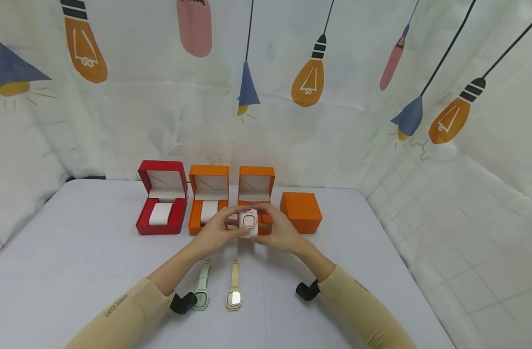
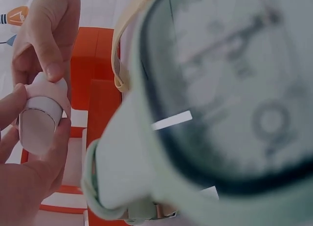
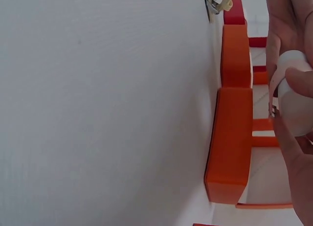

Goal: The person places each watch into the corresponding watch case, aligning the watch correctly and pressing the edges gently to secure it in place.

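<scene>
In the head view, my left hand [image 1: 216, 231] and my right hand [image 1: 283, 232] together hold a watch [image 1: 249, 221] with a square pale face. It is in front of the open orange box [image 1: 256, 174] in the middle. The left wrist view shows its pink strap [image 2: 61, 95] wrapped round a white watch cushion [image 2: 36, 133]. There my left hand's fingers grip the sides of the cushion, and my right thumb presses near its top end. In the right wrist view the white cushion [image 3: 296, 108] sits between both hands, with the strap's buckle [image 3: 273, 108] at its edge.
A mint-green watch [image 1: 202, 288] and a cream watch [image 1: 234, 291] lie nearer me. To the left stand an open orange box [image 1: 209, 177] and an open red box [image 1: 163, 167], each holding a white cushion. A closed orange box [image 1: 302, 211] stands on the right.
</scene>
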